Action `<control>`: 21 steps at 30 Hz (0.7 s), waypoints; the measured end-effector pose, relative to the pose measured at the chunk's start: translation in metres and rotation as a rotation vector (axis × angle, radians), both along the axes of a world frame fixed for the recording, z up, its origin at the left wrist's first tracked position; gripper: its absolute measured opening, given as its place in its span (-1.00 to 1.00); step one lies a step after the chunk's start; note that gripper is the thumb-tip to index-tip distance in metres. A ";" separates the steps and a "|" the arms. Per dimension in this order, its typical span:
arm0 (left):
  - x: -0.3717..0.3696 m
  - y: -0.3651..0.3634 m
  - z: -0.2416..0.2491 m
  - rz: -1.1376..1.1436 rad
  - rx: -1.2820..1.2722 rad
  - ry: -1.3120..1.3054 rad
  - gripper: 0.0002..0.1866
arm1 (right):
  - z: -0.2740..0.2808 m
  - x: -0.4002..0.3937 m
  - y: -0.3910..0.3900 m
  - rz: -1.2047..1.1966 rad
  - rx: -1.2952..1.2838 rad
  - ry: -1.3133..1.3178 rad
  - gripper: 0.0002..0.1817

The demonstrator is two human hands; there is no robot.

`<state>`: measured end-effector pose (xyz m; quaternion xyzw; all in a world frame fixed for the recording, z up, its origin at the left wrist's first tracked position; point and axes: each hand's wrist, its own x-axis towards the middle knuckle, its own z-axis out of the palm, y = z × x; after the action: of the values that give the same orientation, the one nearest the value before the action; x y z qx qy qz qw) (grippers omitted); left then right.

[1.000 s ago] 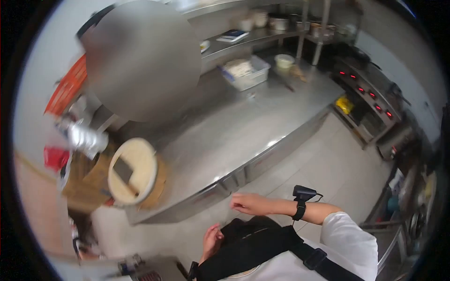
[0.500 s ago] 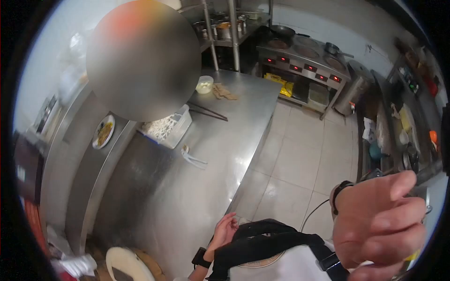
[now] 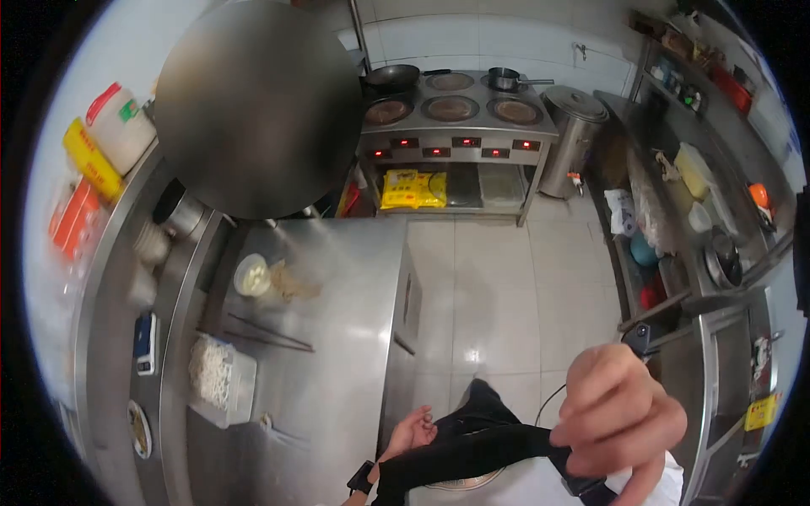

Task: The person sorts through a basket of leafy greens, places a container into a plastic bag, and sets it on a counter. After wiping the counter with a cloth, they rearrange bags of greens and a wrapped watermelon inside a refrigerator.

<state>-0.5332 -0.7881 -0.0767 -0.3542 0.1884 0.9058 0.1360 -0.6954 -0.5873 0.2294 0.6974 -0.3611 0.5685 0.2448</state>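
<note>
The right hand [image 3: 620,417] has its grip closed on a black strap [image 3: 472,451] at the chest; the left hand [image 3: 411,432] hangs loose and empty beside the bench [image 3: 337,337]. The strap looks soft, light, easy to pinch anywhere.

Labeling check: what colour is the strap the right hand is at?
Black: the strap at the right hand crosses the white shirt, clearest in the head view.

Left fingers [image 3: 419,419] hang at bench [image 3: 337,337] edge: bare steel just left of them, open floor [image 3: 498,287] ahead. Farther left: chopsticks [image 3: 268,335], noodle tub [image 3: 218,377], bowl [image 3: 251,274]. Right fingers [image 3: 591,379] raised; shelving [image 3: 717,278] close right, black strap [image 3: 472,447] below.
</note>
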 end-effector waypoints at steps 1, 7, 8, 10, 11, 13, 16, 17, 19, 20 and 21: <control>-0.026 0.004 -0.002 0.003 0.044 0.013 -0.78 | -0.006 -0.028 0.004 -0.066 -0.033 -0.106 -0.71; -0.151 0.000 0.032 0.033 -0.135 0.038 -0.79 | -0.012 -0.199 -0.018 -0.120 0.179 -0.307 -0.79; -0.168 -0.003 0.036 0.070 -0.147 -0.016 -0.80 | -0.019 -0.226 -0.037 -0.166 0.123 -0.254 -0.75; -0.192 -0.019 0.026 0.133 -0.120 -0.036 -0.82 | -0.027 -0.275 -0.075 -0.152 0.137 -0.264 -0.72; -0.205 -0.029 0.021 0.175 -0.098 -0.057 -0.83 | -0.031 -0.298 -0.095 -0.157 0.145 -0.278 -0.69; -0.233 -0.045 0.029 0.266 -0.147 -0.096 -0.84 | -0.041 -0.340 -0.137 -0.086 0.175 -0.299 -0.68; -0.272 -0.081 0.011 0.359 -0.156 -0.095 -0.85 | -0.053 -0.394 -0.199 0.005 0.232 -0.317 -0.67; -0.289 -0.096 0.001 0.378 -0.119 -0.047 -0.86 | -0.056 -0.415 -0.221 0.028 0.281 -0.344 -0.68; -0.330 -0.123 0.000 0.427 -0.034 0.019 -0.86 | -0.051 -0.460 -0.264 0.043 0.378 -0.363 -0.72; -0.347 -0.131 0.000 0.462 0.038 0.057 -0.87 | -0.048 -0.483 -0.285 0.055 0.429 -0.409 -0.75; -0.369 -0.142 0.003 0.478 0.061 0.121 -0.88 | -0.048 -0.511 -0.306 0.041 0.481 -0.448 -0.76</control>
<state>-0.9017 -0.9305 -0.0733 -0.3295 0.0797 0.9371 -0.0831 -1.2064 -0.8931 0.1809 0.6001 -0.5160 0.6108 -0.0240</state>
